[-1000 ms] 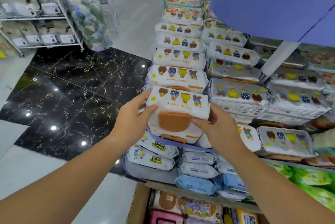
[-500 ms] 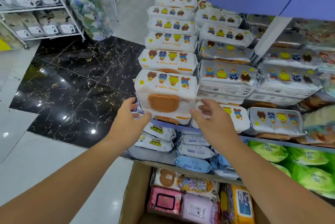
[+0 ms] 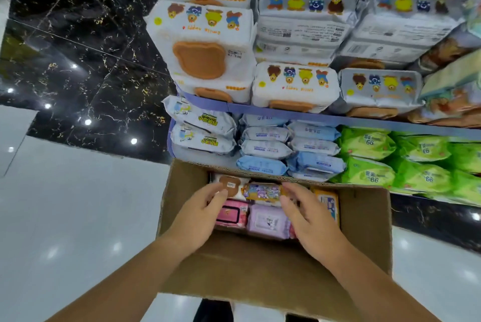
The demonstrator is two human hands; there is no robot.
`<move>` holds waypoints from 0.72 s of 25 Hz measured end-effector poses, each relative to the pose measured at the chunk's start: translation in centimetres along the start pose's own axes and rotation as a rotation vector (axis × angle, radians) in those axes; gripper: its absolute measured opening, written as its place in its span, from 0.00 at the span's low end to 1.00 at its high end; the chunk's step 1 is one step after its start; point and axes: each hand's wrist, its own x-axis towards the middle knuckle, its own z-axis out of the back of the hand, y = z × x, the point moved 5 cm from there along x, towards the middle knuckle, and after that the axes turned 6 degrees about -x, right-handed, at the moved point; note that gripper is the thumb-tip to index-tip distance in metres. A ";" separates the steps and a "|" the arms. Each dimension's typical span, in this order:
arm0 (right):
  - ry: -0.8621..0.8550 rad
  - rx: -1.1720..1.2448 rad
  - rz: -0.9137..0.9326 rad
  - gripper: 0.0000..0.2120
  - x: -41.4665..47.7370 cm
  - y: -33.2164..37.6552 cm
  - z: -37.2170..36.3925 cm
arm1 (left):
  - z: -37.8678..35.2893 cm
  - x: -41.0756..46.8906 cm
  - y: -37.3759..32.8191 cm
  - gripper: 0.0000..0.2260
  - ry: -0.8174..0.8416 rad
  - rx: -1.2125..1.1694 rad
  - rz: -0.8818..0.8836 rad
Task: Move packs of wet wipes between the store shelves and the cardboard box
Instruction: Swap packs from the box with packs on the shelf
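An open cardboard box (image 3: 364,230) stands on the floor below the shelves. Inside lie several packs: a white pack with a brown bear lid (image 3: 231,185), a purple-and-orange pack (image 3: 264,191), a pink pack (image 3: 231,213), a lilac pack (image 3: 268,221) and an orange pack (image 3: 326,203). My left hand (image 3: 200,215) and my right hand (image 3: 309,220) hover over the box with fingers relaxed, either side of the purple-and-orange pack, holding nothing. On the upper shelf the white bear-print pack (image 3: 200,48) lies on the corner stack.
The purple shelf edge (image 3: 286,110) carries rows of bear-print packs. Below it sit white and blue packs (image 3: 263,149) and green packs (image 3: 369,173). Black marble and white tiled floor (image 3: 78,191) lies to the left.
Both hands let go of the white bear-print pack on the shelf stack and dropped down into the cardboard box. The view tilted downward with them.
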 end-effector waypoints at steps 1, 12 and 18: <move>0.017 -0.011 -0.027 0.33 -0.5 -1.6 -0.8 | -1.0 0.2 1.5 0.16 0.028 0.014 0.030; -0.005 -0.129 -0.306 0.20 2.6 -19.3 -4.2 | -13.7 10.4 12.1 0.21 0.130 0.211 0.227; -0.145 -0.182 -0.803 0.27 5.0 -28.8 -5.8 | -18.3 18.4 16.3 0.27 0.065 0.048 0.328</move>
